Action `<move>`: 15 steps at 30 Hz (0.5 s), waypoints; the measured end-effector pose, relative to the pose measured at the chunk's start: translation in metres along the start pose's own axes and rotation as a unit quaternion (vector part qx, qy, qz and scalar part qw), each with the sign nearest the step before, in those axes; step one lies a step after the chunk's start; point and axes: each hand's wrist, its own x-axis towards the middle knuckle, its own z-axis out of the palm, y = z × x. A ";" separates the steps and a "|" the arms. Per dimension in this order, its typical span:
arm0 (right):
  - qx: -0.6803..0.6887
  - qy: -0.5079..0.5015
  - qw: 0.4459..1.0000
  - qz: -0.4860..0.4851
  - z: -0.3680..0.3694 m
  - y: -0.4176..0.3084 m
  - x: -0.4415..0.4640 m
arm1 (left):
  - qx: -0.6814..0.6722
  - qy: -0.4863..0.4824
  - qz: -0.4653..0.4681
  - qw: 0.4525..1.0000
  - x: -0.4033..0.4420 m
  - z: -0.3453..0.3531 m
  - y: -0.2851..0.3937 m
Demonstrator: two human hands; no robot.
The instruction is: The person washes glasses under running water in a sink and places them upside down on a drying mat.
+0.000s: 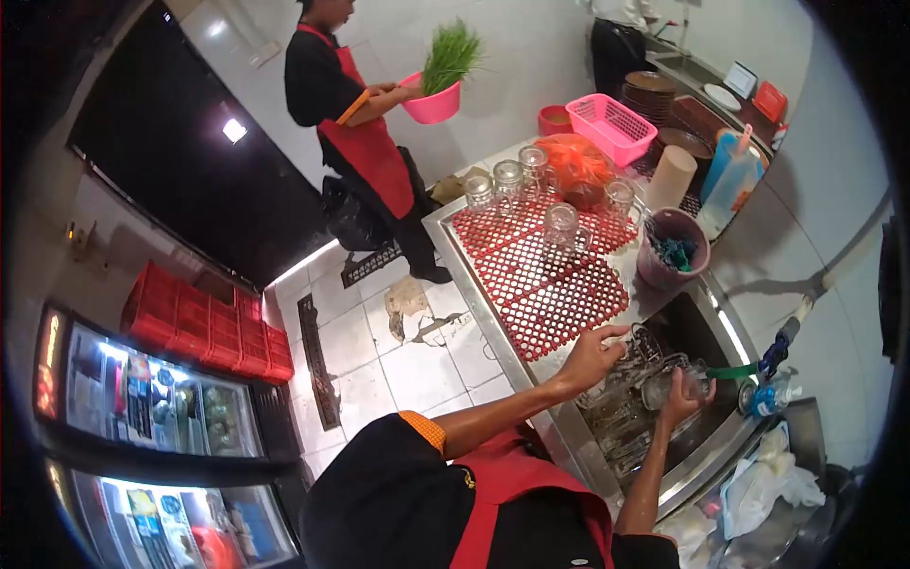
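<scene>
My right hand [681, 400] is wrapped around a clear glass mug [662, 387] over the sink [697, 341], close to the end of a green hose [735, 371]. My left hand [597, 358] is at the sink's left edge, its fingers curled at another glass mug [648, 343]. Several more glass mugs [621, 431] lie in the sink below my hands, overlapping so their outlines blur together. On the red perforated mat [545, 294] beside the sink, a glass mug [561, 228] stands among several others towards the back.
Behind the sink stands a pink bucket [671, 270] holding teal cloth. An orange bag [574, 163], a pink basket [611, 131] and stacked plates [648, 95] are farther back. A co-worker [353, 123] carries a pink tub [432, 102] of green stalks. Lower left: red crates [204, 322], display fridges [161, 403].
</scene>
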 end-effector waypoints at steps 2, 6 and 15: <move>-0.068 -0.079 0.992 -0.067 -0.004 0.048 0.019 | -0.018 0.009 0.013 1.000 -0.002 0.002 -0.005; 0.164 -0.002 0.980 0.114 -0.010 0.102 0.039 | -0.025 0.017 -0.003 1.000 -0.014 0.002 0.001; -0.018 -0.255 0.966 -0.039 -0.011 0.098 0.048 | -0.068 0.054 0.095 0.992 -0.020 0.031 -0.012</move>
